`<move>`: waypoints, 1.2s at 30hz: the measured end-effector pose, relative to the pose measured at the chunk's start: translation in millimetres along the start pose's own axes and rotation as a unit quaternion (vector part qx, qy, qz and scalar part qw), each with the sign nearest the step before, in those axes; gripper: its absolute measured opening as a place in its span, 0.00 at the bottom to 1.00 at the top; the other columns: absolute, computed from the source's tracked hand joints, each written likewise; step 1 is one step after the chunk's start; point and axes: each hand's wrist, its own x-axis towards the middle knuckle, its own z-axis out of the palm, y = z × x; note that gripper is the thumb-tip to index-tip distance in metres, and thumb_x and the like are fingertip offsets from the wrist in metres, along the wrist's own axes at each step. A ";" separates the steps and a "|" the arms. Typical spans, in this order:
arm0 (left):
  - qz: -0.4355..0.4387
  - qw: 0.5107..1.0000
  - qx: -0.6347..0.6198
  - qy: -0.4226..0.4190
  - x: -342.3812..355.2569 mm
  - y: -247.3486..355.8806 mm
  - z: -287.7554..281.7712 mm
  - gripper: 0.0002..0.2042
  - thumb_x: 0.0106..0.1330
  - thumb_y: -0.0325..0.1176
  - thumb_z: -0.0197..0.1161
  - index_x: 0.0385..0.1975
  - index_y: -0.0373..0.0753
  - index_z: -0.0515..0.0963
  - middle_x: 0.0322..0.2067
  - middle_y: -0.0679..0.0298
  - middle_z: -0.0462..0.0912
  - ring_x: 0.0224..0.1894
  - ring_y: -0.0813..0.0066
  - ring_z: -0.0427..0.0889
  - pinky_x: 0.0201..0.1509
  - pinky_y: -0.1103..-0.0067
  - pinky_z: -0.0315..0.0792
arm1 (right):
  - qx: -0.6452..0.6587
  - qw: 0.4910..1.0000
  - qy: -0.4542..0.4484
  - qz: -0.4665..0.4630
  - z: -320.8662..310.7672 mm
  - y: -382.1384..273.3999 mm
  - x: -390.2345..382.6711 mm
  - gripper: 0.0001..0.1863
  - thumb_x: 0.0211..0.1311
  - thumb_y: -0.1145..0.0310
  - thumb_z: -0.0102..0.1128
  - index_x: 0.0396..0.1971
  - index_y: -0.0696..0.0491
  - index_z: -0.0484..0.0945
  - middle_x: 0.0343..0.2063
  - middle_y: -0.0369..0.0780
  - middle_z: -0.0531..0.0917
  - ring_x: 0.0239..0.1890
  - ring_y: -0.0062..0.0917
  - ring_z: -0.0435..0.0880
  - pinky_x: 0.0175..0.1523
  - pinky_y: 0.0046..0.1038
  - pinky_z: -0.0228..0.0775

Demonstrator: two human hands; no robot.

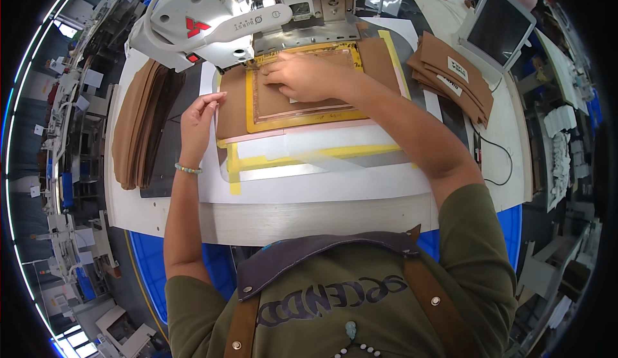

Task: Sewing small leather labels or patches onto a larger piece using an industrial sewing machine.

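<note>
A brown fabric piece (232,110) lies flat under the sewing machine head (212,20). On top of it rests a rectangular yellow-edged template frame (302,125) with a copper-coloured inner border. My right hand (302,78) reaches across the frame, fingers bent but apart, touching near its upper left inner corner. At the left edge of the brown fabric, the fingertips of my left hand (201,116) are pinched together; whether they grip anything is too small to see. Beneath lies a clear plate marked with yellow tape (322,156), over a white sheet (283,192).
Left of the machine stands a thick stack of brown fabric pieces (138,123). More brown pieces with white labels (450,78) lie at the right, before a screen (499,23). A black cable (508,158) loops on the right tabletop. Blue cloth (151,268) shows below the table edge.
</note>
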 end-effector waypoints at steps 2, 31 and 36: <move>0.009 0.997 0.067 -0.036 -1.6 14.8 10.9 0.13 0.82 0.27 0.55 0.56 0.32 0.84 0.53 0.62 0.89 0.58 0.77 0.84 0.66 0.78 0.75 | 0.054 0.998 -0.007 0.014 -18.7 5.8 -10.5 0.21 0.70 0.73 0.54 0.60 0.56 0.82 0.61 0.41 0.83 0.61 0.36 0.78 0.70 0.38 0.71; 0.317 0.842 0.414 -0.138 24.6 22.1 72.0 0.25 0.73 0.35 0.67 0.69 0.36 0.75 0.72 0.53 0.74 0.73 0.52 0.72 0.74 0.61 0.66 | -0.276 0.945 -0.015 0.174 -17.1 -14.0 -108.6 0.27 0.59 0.76 0.61 0.61 0.61 0.76 0.66 0.47 0.78 0.62 0.32 0.78 0.54 0.34 0.72; 0.326 0.844 0.403 -0.135 25.6 27.3 71.3 0.26 0.72 0.38 0.68 0.68 0.36 0.75 0.70 0.52 0.75 0.70 0.54 0.75 0.73 0.62 0.67 | -0.298 0.942 -0.012 0.153 -18.7 -14.2 -106.0 0.25 0.60 0.75 0.60 0.59 0.61 0.77 0.65 0.48 0.79 0.60 0.32 0.79 0.53 0.34 0.72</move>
